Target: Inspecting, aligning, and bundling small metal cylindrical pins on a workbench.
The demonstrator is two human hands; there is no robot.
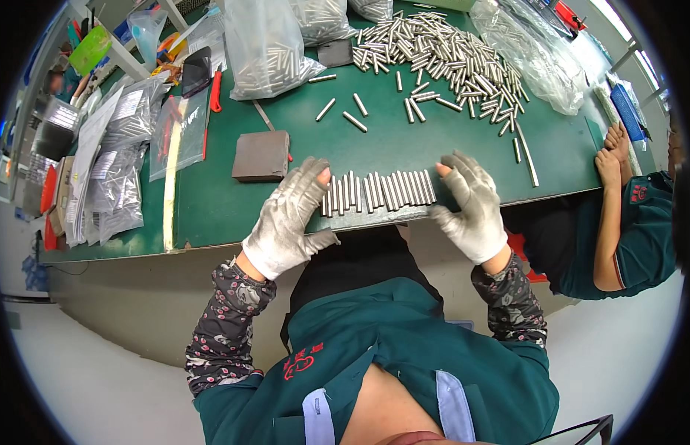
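Note:
A row of short metal pins (389, 190) lies side by side at the front edge of the green table (337, 144). My left hand (289, 219), in a greyish-white glove with a bare fingertip showing, rests at the row's left end with its fingers stretched out. At the right end is my right hand (469, 206), gloved the same way, fingers apart and thumb pointing toward the pins. Neither hand grips anything. Behind the left hand sits a brown-grey block (261, 156). Several loose pins (355, 122) are scattered beyond the row.
A big heap of metal pins (441, 55) covers the back right, beside a clear plastic bag (538, 52). Bags of pins (263, 55) stand at the back. Packets (119, 163), a phone (196, 72) and a red-handled tool (216, 93) lie left. Another person (619, 230) sits right.

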